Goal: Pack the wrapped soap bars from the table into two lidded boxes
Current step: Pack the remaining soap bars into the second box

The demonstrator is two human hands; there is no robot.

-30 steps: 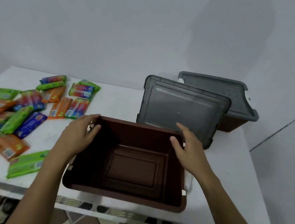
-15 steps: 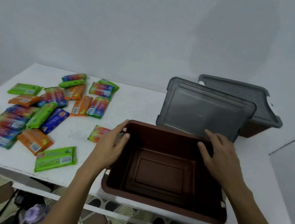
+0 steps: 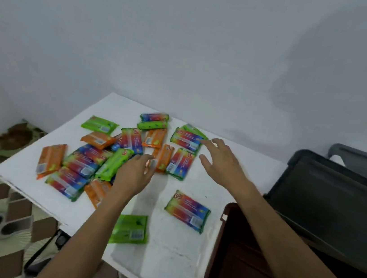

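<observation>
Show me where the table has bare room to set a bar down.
Bare table lies between the right hand and the grey lid. A second patch runs along the near edge, bordered by the nearest green bar, the lone rainbow bar and the brown box. Crowded: the heap of bars round the left hand.

L hand (image 3: 134, 172) loosely curled, R hand (image 3: 221, 164) fingers spread; both arms extended.

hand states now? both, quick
Left hand: open, fingers loosely curved above the soap bars, holding nothing.
Right hand: open, fingers spread, holding nothing.
</observation>
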